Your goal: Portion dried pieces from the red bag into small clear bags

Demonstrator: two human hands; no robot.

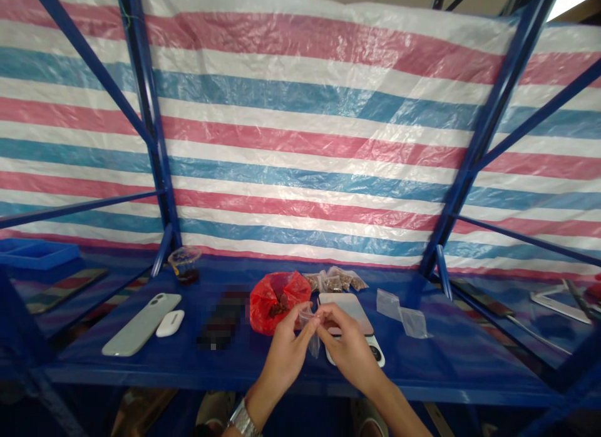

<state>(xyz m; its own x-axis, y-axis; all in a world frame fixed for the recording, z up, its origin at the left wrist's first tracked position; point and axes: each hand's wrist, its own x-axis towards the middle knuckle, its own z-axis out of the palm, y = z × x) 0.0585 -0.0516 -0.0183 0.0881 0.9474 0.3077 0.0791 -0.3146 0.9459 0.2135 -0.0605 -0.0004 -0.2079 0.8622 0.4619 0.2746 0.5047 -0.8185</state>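
My left hand (pixel 293 340) and my right hand (pixel 345 337) meet in front of me, fingertips pinching the top of a small clear plastic bag (pixel 314 344). The bag hangs down between them and looks flat; its contents, if any, cannot be made out. Just beyond my left hand sits an open red plastic bag (pixel 265 305) with dark reddish-brown pieces (pixel 278 307) inside. Under and behind my right hand lies a white kitchen scale (pixel 345 304) with a flat plate. Several filled clear bags (pixel 334 279) of brownish pieces lie behind the scale.
Two flat clear bags (pixel 414 323) lie right of the scale. To the left are a phone (pixel 141 324), a white earbud case (pixel 170 323), a blurred dark object (pixel 224 318) and a plastic cup (pixel 184 266) with dark contents. Blue metal posts (pixel 150 111) frame the blue shelf (pixel 188 369).
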